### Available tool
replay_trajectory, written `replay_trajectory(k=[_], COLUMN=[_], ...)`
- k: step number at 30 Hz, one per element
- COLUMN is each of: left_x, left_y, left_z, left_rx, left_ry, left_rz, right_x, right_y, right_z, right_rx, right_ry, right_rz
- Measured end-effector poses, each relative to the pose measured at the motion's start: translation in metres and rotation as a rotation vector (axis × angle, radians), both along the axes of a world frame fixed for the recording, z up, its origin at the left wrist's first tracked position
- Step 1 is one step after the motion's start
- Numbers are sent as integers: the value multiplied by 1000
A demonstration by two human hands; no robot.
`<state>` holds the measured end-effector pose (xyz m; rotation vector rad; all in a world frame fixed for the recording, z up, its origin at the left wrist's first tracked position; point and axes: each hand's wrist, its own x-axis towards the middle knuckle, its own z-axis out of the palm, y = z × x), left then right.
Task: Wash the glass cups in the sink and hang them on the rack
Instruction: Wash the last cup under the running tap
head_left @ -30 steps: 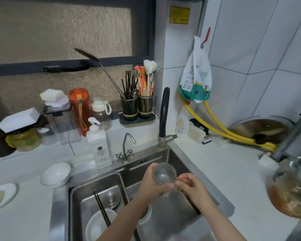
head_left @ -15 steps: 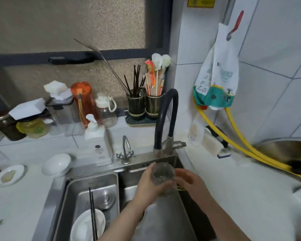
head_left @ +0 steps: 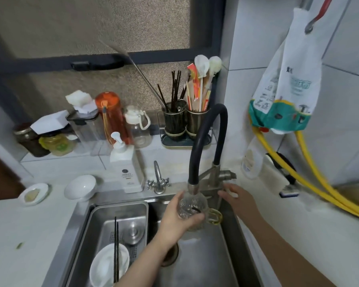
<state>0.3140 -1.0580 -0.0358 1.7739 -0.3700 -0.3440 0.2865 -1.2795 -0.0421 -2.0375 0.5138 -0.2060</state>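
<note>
Left hand (head_left: 177, 216): wrapped around a glass cup, fingers on its far side and thumb across the near side, over the sink's right basin.
Glass cup (head_left: 192, 206): clear patterned glass, mouth up, directly beneath the faucet's nozzle and almost touching it; its amber handle (head_left: 214, 216) points right, free of the hand.
Right hand (head_left: 238, 200): holds nothing, fingers loosely spread, fingertips at the faucet's metal base, just below the lever; whether they touch the lever I cannot tell.
Faucet (head_left: 209, 139): a black hose arching up and over from a steel base at the sink's back edge, nozzle down above the cup.
Sink (head_left: 232, 230): stainless steel, the drain (head_left: 170, 256) partly hidden by the left forearm.
Left basin: a steel drain tray (head_left: 104, 212) carrying a white bowl (head_left: 106, 266) with black chopsticks (head_left: 116, 249) lying across it, and a round metal lid (head_left: 132, 233) behind.
Small tap (head_left: 158, 179): chrome, two cross knobs, just left of the faucet.
Soap bottle (head_left: 126, 170): white pump bottle on the table behind the sink.
Table, left: an empty white bowl (head_left: 80, 186) and a small dish (head_left: 34, 193).
Back ledge: jars, an orange bottle (head_left: 110, 117) and two dark utensil holders (head_left: 183, 122) filled with chopsticks and brushes.
Right wall: a plastic bag (head_left: 288, 85) hanging, yellow hoses (head_left: 311, 179) running beneath it.
</note>
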Motion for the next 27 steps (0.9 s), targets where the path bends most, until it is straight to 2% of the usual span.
replay_trajectory(k=[3,12,17,22,27], left_x=[4,8,10,10,10], left_y=[-1,-9,-13,-13,-9], left_z=[4,11,10,7,3], left_rx=[22,-2,1,-26,-39], left_ry=[0,14,37,39,42], left_rz=[-8,-15,-1,2,-21], right_x=[16,56,68,69,70], right_y=[-12,-51,-65,-69,-72], right_z=[-1,-17,-23,-29,-30], right_rx=[-149,-308,-513,-417,-412], right_ry=[11,140,204,140,131], right_rz=[23,-69,-45,-99,-79])
